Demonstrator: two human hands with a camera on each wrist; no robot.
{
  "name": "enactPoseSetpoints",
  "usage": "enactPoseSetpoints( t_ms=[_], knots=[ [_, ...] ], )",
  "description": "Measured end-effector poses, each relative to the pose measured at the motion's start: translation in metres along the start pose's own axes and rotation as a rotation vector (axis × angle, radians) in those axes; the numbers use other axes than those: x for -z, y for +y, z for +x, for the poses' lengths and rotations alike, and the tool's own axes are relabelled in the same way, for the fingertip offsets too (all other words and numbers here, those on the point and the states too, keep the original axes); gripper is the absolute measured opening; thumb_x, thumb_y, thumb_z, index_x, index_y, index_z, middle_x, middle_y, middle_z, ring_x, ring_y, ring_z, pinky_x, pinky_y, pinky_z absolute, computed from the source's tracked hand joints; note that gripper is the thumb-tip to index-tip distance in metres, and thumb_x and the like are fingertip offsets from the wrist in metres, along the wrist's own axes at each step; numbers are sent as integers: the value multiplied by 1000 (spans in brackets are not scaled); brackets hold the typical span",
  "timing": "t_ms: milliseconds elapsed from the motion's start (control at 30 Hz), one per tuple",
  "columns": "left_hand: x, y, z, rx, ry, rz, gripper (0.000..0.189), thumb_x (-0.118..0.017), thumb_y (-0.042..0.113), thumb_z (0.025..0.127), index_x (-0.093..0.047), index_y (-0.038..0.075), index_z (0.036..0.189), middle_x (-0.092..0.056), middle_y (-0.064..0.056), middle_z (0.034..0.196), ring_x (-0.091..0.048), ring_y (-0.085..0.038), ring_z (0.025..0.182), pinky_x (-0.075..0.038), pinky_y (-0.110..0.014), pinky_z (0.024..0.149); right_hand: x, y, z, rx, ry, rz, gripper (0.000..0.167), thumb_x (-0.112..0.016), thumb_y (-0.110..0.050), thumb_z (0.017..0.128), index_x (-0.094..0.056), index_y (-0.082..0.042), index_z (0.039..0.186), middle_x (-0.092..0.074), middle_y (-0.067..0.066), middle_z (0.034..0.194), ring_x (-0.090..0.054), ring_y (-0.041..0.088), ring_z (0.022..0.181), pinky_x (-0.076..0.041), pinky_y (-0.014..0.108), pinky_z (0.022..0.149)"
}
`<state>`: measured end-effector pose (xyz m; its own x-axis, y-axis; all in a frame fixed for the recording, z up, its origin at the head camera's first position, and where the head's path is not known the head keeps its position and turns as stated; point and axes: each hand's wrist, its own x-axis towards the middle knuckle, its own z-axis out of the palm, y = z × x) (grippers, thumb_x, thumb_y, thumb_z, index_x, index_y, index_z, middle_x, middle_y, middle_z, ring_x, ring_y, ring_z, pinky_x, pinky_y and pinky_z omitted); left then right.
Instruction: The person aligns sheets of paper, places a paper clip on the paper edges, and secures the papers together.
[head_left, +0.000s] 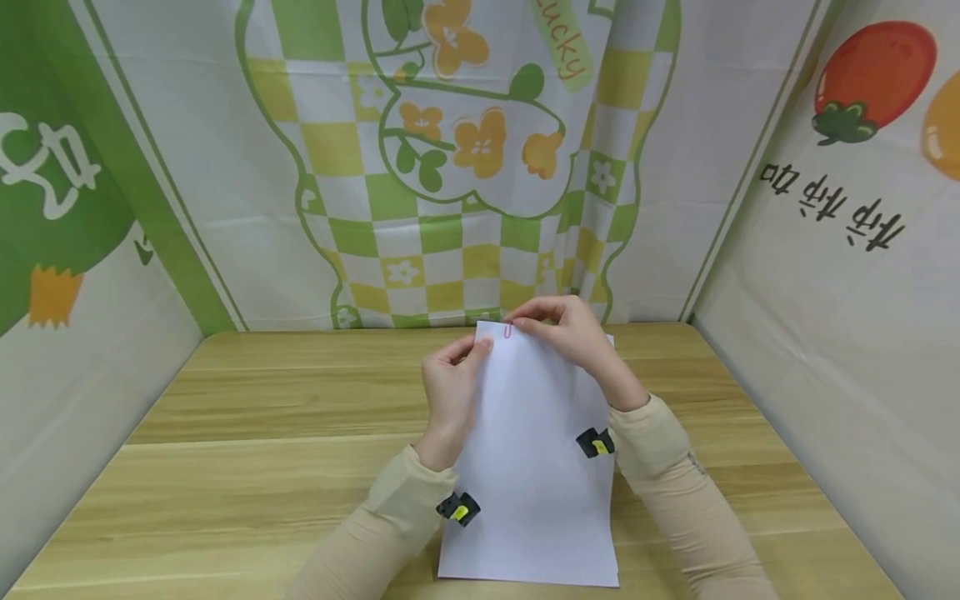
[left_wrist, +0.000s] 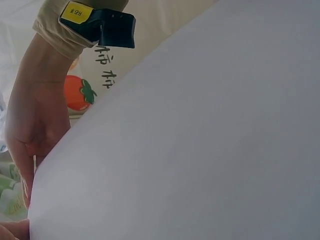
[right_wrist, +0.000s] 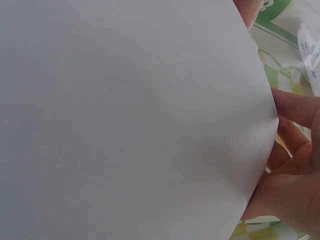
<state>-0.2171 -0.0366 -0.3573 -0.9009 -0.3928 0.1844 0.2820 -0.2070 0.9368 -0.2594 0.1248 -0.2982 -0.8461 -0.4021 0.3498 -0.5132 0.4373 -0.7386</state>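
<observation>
Upright and slightly bowed, a white sheet of paper stands before me, its lower edge near the tabletop. A small red paper clip sits on its top edge, left of the middle. My right hand pinches at the upper end of this clip with thumb and fingertips. The left hand grips the sheet's upper left edge, thumb in front and fingers behind. In the left wrist view the paper covers most of the picture, with the right hand beyond its edge. The right wrist view is also mostly paper.
The wooden table extends on both sides of the paper. A green and yellow checked curtain hangs behind it. A printed white wall cloth borders the right side. Each wrist carries a black camera mount with a yellow label.
</observation>
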Motion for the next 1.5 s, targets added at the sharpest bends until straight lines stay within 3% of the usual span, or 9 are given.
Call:
enactPoseSetpoints(
  t_ms=[467,867,1500],
  knots=[
    [0,-3,-1,16,14,7,17,-75,7,79,-74,-5,91,-69,-3,77,-59,-7,66,-49,-18,59,-2,3,-2,-6,10,-19,13,-68,-25,88,-75,-17,95,-72,1,96,-62,15,85,-47,30,72],
    [1,-5,0,9,19,13,16,-75,7,80,-74,-4,91,-68,-2,75,-58,-8,66,-48,-19,58,-4,5,1,-22,-13,-35,17,-66,-17,89,-74,-7,100,-71,11,103,-62,24,92,-46,32,76],
    [4,-10,0,17,23,26,17,-75,8,80,-74,-5,91,-68,-3,76,-58,-7,66,-48,-17,59,-7,10,1,-50,-29,-45,13,-67,-23,88,-75,-16,97,-71,1,96,-61,15,86,-47,30,78]
  ],
)
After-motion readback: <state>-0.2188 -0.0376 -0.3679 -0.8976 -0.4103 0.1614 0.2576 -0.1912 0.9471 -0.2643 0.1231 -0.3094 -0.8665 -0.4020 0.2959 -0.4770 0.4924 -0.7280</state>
